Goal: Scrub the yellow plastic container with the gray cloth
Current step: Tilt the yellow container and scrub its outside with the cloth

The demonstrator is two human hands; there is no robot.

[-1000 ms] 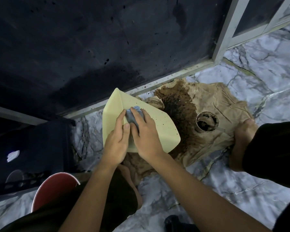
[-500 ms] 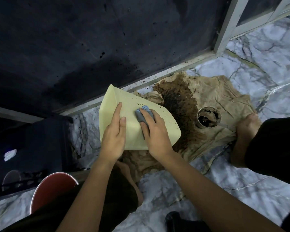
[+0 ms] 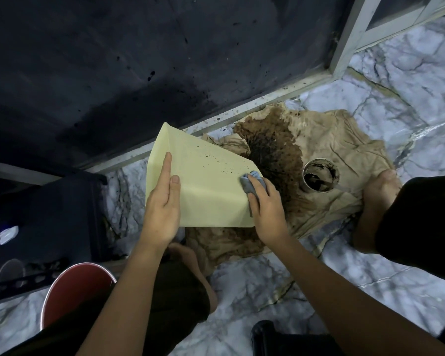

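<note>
The pale yellow plastic container (image 3: 206,186) is held tilted above the floor, its broad flat side facing me, dotted with dark specks toward its right edge. My left hand (image 3: 162,201) grips its left side, fingers laid flat on the face. My right hand (image 3: 265,204) presses a small wadded gray cloth (image 3: 251,181) against the container's right edge, near the specks. Most of the cloth is hidden under my fingers.
A tan rag (image 3: 326,155) soaked with a dark brown stain lies on the marble floor (image 3: 267,286), with a small round tin (image 3: 320,176) of black paste on it. My bare feet rest on the rag's edges. A red bucket (image 3: 70,291) sits at lower left beside a dark crate (image 3: 49,227).
My right hand has slid the gray cloth from the middle of the container's face rightward to its right edge. The left hand keeps its hold on the left side.
</note>
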